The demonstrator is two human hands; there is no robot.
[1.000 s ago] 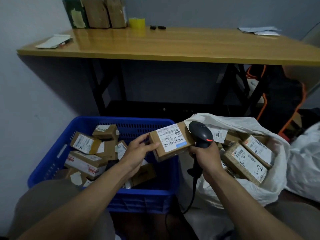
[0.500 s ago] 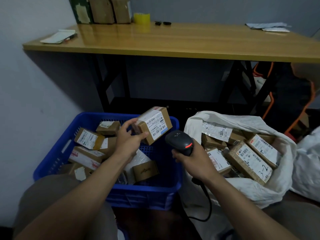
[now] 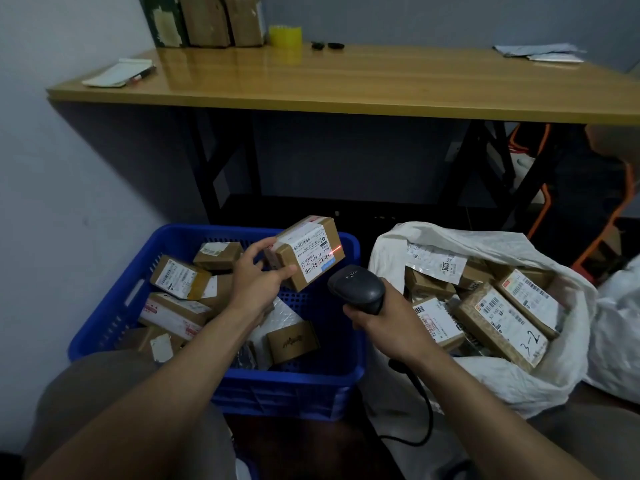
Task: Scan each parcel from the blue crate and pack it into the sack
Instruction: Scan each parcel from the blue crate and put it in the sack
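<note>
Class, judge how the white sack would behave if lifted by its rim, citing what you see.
Probably floppy: the sack sags and creases around its boxes. Likely heavy, since many boxes fill it. Its contents might shift when lifted.

"3005" in bold on the white slip (image 3: 437, 263) atop the sack (image 3: 519, 393). A handwritten "3-2" sits on the label of the big box (image 3: 498, 323) beside it. The raised parcel (image 3: 308, 252) shows barcodes, its small print too fine to read. The script logo on a small box (image 3: 292, 342) in the blue crate (image 3: 294, 389) is illegible.
</note>
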